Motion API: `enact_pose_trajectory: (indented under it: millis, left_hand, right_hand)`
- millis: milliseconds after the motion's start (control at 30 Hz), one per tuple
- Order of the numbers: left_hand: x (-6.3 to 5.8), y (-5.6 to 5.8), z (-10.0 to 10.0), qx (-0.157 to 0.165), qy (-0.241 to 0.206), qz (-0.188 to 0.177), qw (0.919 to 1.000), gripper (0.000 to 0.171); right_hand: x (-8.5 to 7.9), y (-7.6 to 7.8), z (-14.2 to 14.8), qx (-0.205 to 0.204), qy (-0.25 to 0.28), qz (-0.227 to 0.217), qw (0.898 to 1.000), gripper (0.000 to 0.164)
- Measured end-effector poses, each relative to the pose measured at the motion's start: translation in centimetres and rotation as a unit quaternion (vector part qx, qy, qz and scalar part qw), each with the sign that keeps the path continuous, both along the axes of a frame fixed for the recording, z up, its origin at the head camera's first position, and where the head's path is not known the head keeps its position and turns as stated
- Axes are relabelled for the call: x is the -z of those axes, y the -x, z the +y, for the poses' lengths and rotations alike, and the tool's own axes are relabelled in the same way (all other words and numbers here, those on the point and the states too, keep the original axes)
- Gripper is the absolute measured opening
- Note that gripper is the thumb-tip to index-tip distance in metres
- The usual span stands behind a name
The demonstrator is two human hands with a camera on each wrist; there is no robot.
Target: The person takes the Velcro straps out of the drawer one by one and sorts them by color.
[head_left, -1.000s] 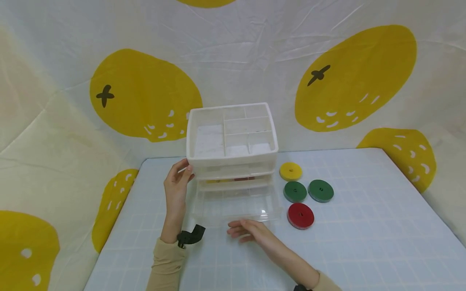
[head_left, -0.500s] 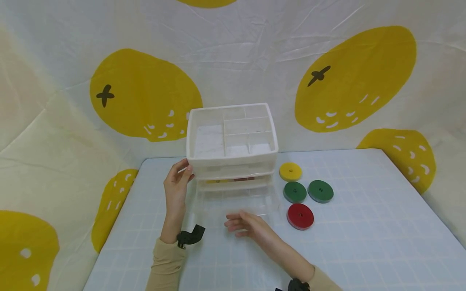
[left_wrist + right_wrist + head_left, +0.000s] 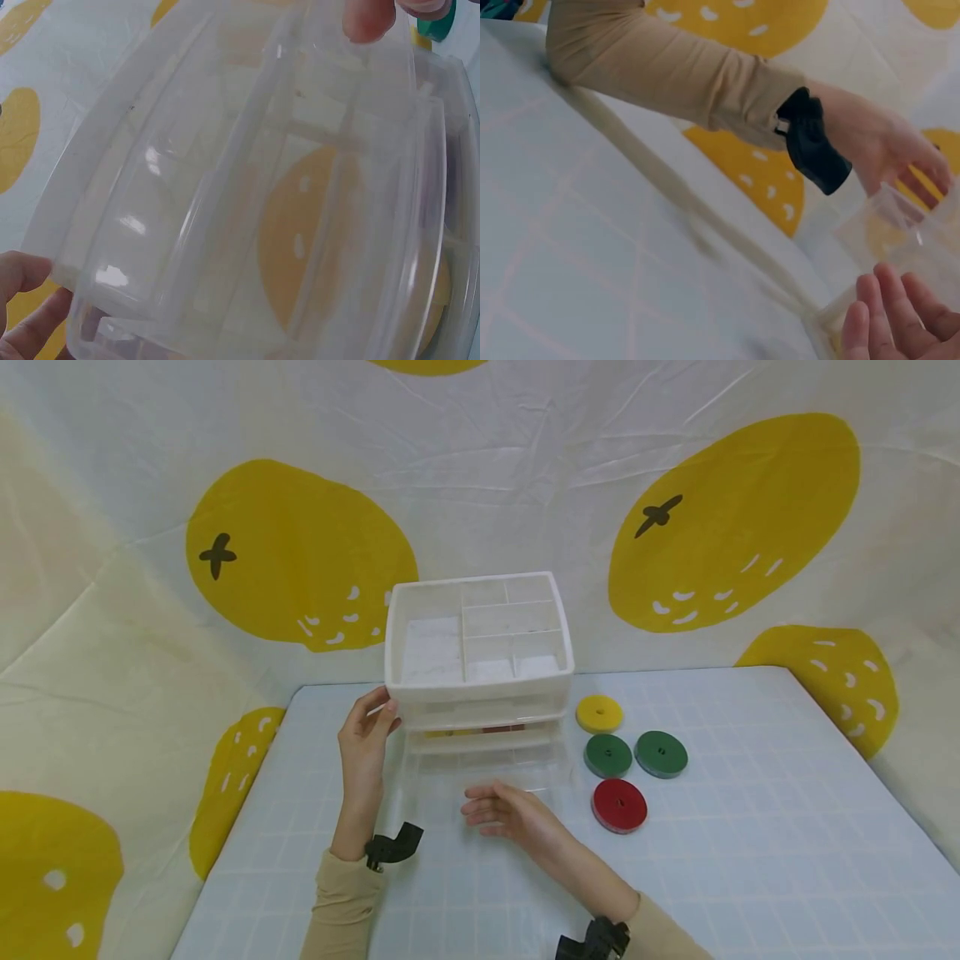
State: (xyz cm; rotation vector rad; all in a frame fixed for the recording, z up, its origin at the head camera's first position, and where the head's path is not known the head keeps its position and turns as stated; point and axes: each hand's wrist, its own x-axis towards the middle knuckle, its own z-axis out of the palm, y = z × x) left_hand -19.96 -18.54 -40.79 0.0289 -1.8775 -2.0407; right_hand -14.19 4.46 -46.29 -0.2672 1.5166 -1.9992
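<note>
In the head view a white and clear plastic drawer organizer (image 3: 480, 687) stands on the table. Its lowest clear drawer (image 3: 442, 768) sticks out toward me. My left hand (image 3: 364, 745) grips the organizer's left front corner, thumb at the front and fingers along the side. My right hand (image 3: 510, 810), fingers fairly straight, is at the front of the drawer; exact contact is hard to see. The right wrist view shows the extended right fingers (image 3: 891, 311) beside the clear plastic. Yellow and red things show faintly inside a middle drawer (image 3: 480, 731).
Right of the organizer lie flat discs with centre holes: one yellow (image 3: 599, 714), two green (image 3: 608, 756), one red (image 3: 618, 806). A cloth with large yellow fruit prints (image 3: 480, 485) hangs behind the pale checked table (image 3: 750, 827).
My right hand has moved forward, and the lowest drawer has slid partly inward with it. The left hand has stayed at the organizer's corner.
</note>
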Motion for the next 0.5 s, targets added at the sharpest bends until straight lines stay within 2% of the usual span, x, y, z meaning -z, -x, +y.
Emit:
enact_pose_trajectory:
  millis: [233, 500]
  left_hand:
    - [0.0, 0.1, 0.0, -0.008, 0.005, -0.001, 1.0, 0.033]
    - [-0.2, -0.1, 0.1, -0.006, 0.001, -0.001, 1.0, 0.032]
  right_hand:
    - [-0.1, 1.4, 0.0, 0.012, -0.008, -0.007, 1.0, 0.057]
    - [-0.4, 2.5, 0.1, 0.0, -0.005, -0.006, 1.0, 0.055]
